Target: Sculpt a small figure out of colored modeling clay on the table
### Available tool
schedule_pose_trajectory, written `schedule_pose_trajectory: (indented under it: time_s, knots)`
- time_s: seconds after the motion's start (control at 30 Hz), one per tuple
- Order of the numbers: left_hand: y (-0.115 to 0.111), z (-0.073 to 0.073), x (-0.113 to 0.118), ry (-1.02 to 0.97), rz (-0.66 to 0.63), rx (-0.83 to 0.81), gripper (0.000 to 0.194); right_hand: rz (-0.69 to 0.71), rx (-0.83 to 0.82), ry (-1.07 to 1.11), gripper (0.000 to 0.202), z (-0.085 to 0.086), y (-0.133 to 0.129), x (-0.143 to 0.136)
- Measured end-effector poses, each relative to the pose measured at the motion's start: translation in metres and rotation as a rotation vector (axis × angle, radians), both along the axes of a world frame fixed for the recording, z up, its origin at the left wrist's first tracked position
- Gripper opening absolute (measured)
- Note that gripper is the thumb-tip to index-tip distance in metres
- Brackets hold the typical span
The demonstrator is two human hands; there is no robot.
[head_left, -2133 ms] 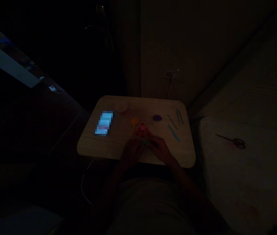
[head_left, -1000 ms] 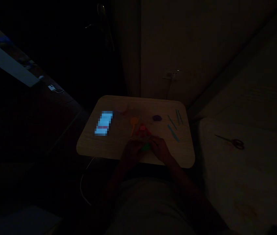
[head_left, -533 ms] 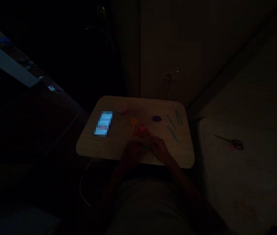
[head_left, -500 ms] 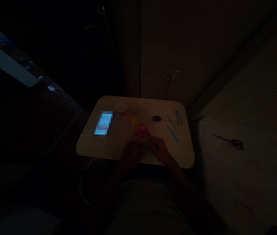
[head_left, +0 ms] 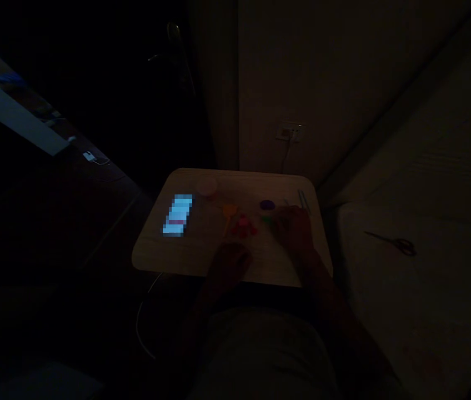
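Note:
The scene is very dark. My right hand point(head_left: 291, 226) is over the right part of the small wooden table point(head_left: 194, 258), its fingers bent together. At its fingertips shows a small green piece point(head_left: 267, 220), and the hand seems to pinch it. Close to the near edge rests my left hand point(head_left: 229, 261), fingers curled; whether anything is inside is hidden. Between the hands and farther back lies a red, several-lobed shape with a pink middle point(head_left: 242, 224). An orange tool with a round head and thin handle point(head_left: 229, 211) lies left of it. A purple oval lump point(head_left: 267, 205) sits just beyond the green piece.
A lit phone point(head_left: 178, 215) lies at the table's left. A pale round container point(head_left: 207, 188) stands at the back left. Thin bluish sticks point(head_left: 304, 201) lie at the back right, partly behind my right hand. Scissors point(head_left: 394, 242) rest on a pale surface to the right.
My hands have parted. The right one has moved right and away from me, and the green piece has shifted the same way. My left hand stays near the front edge.

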State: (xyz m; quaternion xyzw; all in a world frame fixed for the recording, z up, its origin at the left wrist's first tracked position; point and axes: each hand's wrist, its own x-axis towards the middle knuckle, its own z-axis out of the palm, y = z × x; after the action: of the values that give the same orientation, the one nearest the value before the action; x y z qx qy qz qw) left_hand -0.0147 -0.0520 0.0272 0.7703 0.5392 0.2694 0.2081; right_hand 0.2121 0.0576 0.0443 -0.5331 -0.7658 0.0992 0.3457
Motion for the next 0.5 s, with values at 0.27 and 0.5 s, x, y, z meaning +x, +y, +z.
schedule_pose_trajectory:
  time_s: [0.27,0.5]
  knots:
    - [0.000,0.004,0.001,0.026,-0.018,0.000,0.019,0.032,0.008,-0.049,0.033,-0.002,0.043,0.006]
    - [-0.001,-0.001,-0.001,0.027,-0.005,0.022,0.020,0.126,-0.164,-0.243,0.028,0.004,0.080,-0.009]
